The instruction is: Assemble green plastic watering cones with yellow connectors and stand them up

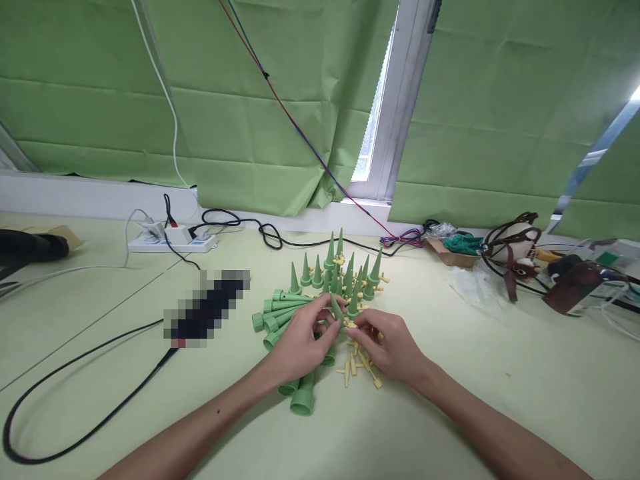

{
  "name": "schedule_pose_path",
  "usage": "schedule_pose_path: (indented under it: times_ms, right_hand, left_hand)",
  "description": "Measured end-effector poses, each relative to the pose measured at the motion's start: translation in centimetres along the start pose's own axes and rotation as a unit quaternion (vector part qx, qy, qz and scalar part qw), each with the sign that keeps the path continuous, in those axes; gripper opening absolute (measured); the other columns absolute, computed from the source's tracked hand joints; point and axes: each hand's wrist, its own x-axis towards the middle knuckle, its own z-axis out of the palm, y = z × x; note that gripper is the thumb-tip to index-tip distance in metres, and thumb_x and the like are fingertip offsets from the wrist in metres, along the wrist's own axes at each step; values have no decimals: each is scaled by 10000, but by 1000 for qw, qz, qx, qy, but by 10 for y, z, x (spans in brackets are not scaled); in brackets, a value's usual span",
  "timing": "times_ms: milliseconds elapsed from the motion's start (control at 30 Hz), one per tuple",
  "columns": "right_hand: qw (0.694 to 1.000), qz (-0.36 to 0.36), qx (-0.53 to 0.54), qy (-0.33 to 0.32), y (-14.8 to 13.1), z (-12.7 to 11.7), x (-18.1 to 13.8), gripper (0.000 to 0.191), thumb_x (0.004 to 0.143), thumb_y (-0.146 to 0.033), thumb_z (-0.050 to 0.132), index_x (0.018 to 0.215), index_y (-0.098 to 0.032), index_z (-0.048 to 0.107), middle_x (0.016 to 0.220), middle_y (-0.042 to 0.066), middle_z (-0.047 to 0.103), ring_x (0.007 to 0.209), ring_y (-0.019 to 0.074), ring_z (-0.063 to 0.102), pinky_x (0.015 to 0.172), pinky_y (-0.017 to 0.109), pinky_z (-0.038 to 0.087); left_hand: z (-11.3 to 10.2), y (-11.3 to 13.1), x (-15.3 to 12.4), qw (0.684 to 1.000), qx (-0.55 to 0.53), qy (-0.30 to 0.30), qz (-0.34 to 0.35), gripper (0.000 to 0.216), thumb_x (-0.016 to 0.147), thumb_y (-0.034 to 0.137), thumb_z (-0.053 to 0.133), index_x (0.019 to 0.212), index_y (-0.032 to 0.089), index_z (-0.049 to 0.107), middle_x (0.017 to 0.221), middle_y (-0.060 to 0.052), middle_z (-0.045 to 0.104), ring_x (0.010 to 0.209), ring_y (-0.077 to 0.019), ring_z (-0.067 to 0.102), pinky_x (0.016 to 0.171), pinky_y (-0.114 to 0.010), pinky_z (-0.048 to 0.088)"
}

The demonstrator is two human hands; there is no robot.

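left forearm (210, 419): bare, slanting in from lower left | left hand (305, 339): back upward, fingers curved, thumb opposed in a grip | right forearm (480, 417): bare, slanting in from lower right | right hand (387, 340): thumb and forefinger pinched, fingertips near the left hand's

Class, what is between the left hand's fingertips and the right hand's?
In the head view: a green cone, held by the left hand, and a yellow fitting, pinched by the right hand.
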Motion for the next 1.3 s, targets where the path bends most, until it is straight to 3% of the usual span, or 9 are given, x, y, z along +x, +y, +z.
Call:
schedule_pose_path:
  times_ms: [133, 267, 467, 700, 900, 1300]
  right_hand:
    - [1000, -15, 4, 12, -1, 0, 0, 240, 937, -324, 603, 748, -189, 547, 608, -34, 489, 532, 109, 417, 515, 236, 345]
    - [999, -26, 14, 15, -2, 1, -1, 263, 937, -349, 610, 738, -192, 539, 611, -31, 495, 526, 106, 421, 508, 235, 345]
    - [999, -39, 13, 12, -1, 3, -3, 248, 933, -353, 616, 759, -193, 537, 640, -26, 512, 537, 105, 428, 517, 234, 349]
    - [997, -75, -20, 6, -6, 4, -1, 139, 891, -296, 637, 855, -192, 551, 697, -19, 509, 578, 116, 434, 535, 241, 352]
    - [994, -103, -30, -1, -10, 6, -1, 72, 862, -214, 617, 880, -200, 549, 722, -12, 527, 619, 127, 483, 552, 242, 353]
    - [997, -79, 17, -9, -11, 10, -3, 106, 880, -237, 625, 886, -204, 524, 715, -23, 511, 560, 109, 450, 546, 238, 389]
  left_hand:
    - [0, 2, 0, 998, -56, -7, -18, 216, 963, 313, 500, 1156, 222, 524, 1119, -67, 583, 690, -122, 570, 553, -226, 461]
    - [1, 3, 0, 994, -96, -19, -38, 338, 971, 345, 495, 1283, 219, 468, 1082, -73, 607, 647, -121, 541, 569, -245, 476]
    - [1, 3, 1, 992, -119, -27, -38, 361, 977, 373, 494, 1297, 208, 467, 1083, -76, 615, 647, -126, 549, 607, -263, 489]
    - [2, 2, 0, 991, -122, -43, -46, 374, 984, 397, 486, 1304, 203, 474, 783, -2, 579, 617, -133, 503, 594, -250, 448]
    - [4, -1, 0, 991, -116, -47, -53, 364, 983, 421, 485, 1270, 197, 491, 673, 29, 524, 567, -129, 466, 539, -232, 404]
    - [4, -3, 2, 992, -112, -29, -47, 240, 962, 415, 516, 1044, 192, 547, 634, 38, 522, 544, -115, 459, 508, -212, 370]
